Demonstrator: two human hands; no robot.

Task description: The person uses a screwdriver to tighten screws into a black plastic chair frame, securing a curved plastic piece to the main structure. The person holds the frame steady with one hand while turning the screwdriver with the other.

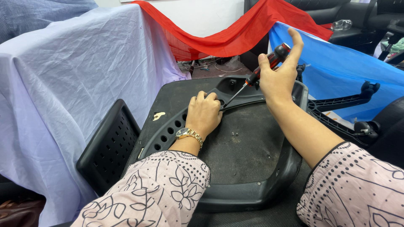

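**Screwdriver tip close to the bracing fingers**

The right hand is wrapped around the red-and-black handle of a screwdriver, index finger stretched up along the butt end, and holds the tool at a slant so its thin shaft runs down and to the left. The left hand lies curled, fingers pressed down on the curved black plastic frame, with its fingertips just beside the place where the screwdriver tip meets the frame. A gold wristwatch sits on that wrist.

The frame lies on the upturned underside of a black chair seat, which rests tilted over other chair parts: a perforated black panel to the left and a star base with castors to the right.

The likeliest trouble is a slip. The tool is angled rather than square to the surface, so a hard push could make the tip jump out and strike the left fingers. The seat also looks loosely propped and could rock under pressure. Two small loose screws lie on the seat fabric and could roll off if it shifts.
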